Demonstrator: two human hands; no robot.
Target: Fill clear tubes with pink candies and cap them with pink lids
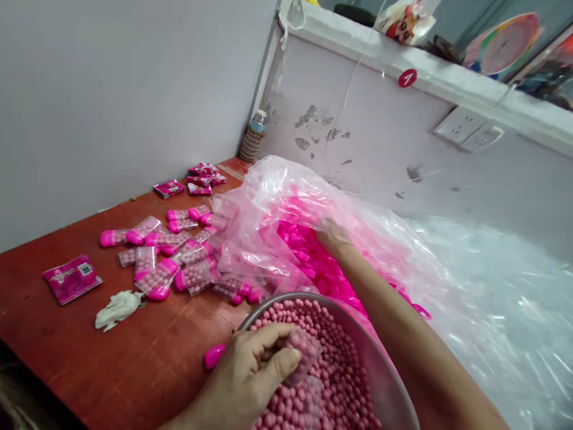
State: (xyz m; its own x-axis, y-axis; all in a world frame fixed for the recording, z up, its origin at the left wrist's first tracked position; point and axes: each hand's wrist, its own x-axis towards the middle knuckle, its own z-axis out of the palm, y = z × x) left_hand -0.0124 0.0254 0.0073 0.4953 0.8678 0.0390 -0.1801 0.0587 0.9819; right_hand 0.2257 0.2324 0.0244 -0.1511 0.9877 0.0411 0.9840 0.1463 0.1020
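Gripping a small, flat, clear plastic container [303,358] holding pink beads, the left hand [247,375] in the head view is hovering over the round grey metal bowl [395,402], thumb and fingers pinching together on the plastic. Loose round pink beads [338,363] are filling much of the bowl. Beyond the bowl, the right hand [333,236] is reaching among glossy hot-pink plastic caps [308,254] inside a crumpled translucent plastic bag [268,197] (its fingertips are hiding there, so whether they are closing on one cannot be told). Left of and beyond the bowl, on the reddish-brown table [152,370], a loose heap of bead-filled clear containers with hot-pink caps [193,275] is lying, seemingly finished. The container over the bowl is showing no visible cap, so it is probably sitting part-way: filled, but uncapped. Plenty of beads and caps are remaining unused.
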